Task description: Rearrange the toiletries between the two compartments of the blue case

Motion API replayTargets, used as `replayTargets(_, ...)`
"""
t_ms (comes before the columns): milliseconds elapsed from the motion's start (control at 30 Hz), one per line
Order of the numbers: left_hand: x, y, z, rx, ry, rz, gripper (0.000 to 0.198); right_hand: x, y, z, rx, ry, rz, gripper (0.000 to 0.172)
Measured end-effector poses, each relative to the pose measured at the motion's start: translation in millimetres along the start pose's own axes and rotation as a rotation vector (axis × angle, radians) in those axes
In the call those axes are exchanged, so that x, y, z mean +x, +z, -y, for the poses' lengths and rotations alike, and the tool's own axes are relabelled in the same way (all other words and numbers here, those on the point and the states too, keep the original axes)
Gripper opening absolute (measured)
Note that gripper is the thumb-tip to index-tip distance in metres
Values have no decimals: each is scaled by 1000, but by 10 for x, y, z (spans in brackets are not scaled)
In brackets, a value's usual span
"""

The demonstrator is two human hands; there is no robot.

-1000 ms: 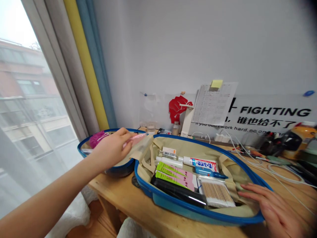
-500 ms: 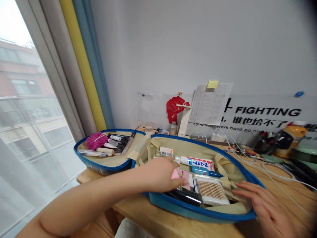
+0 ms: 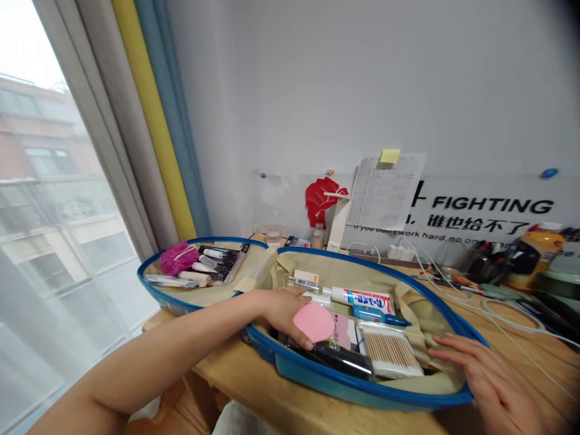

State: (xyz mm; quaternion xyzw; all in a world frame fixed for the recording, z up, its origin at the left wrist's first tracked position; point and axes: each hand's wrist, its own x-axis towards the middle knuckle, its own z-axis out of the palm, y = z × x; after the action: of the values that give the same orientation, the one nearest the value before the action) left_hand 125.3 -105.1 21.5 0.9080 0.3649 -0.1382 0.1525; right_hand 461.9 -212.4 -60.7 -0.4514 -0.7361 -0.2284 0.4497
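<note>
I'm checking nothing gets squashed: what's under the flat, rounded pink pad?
Past the pink pad show a pink printed packet and a long glossy black item; whatever lies directly beneath is covered.

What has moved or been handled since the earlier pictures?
The left hand has carried the pink pad rightward, from over the case's left half into its right half, onto the pink-and-green sachets; whether it has let go is unclear. The right hand stays at the right end; toothpaste tube, cotton swabs and purple puff look unmoved.
</note>
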Motion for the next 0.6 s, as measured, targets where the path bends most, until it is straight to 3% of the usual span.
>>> replayTargets(467,4,-18,3,-36,78,82,112,-22,22,-12,30,9,11,31)
replayTargets(600,13,-1,22,-73,127,60,112,-62,26,-56,24,1,25,30)
